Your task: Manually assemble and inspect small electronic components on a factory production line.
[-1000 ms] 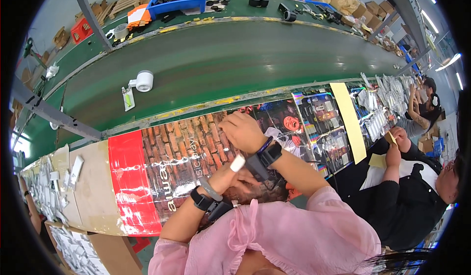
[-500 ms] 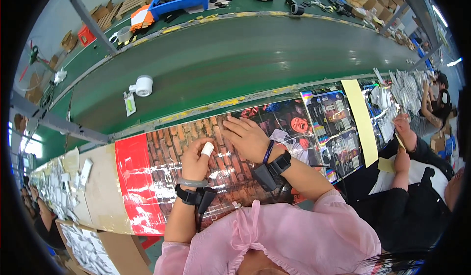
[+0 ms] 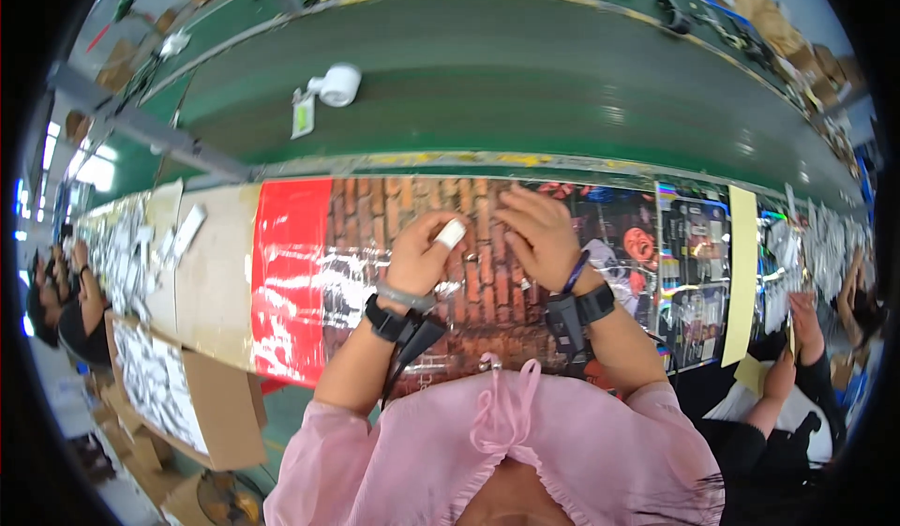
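Since half a second ago, the right hand [image 3: 546, 245] has turned inward, fingers loosely spread above a glossy brick-print sheet [image 3: 354, 209]. Facing it, the left hand [image 3: 419, 252] curls; its thumb bears a small white piece [image 3: 451, 233], whether worn or gripped unclear. Beneath both hands, the sheet looks slick and is likely best held by its edges. Beyond, a yellow-scuffed rail [image 3: 525, 159] blocks the way to the green conveyor belt [image 3: 469, 85].

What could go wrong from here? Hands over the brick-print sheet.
1. The white covering at the left hand's thumb tip might dull touch.
2. The black cable hanging by the left wrist could snag on something.
3. Loose white pieces heaped at left might get knocked off the worktable.
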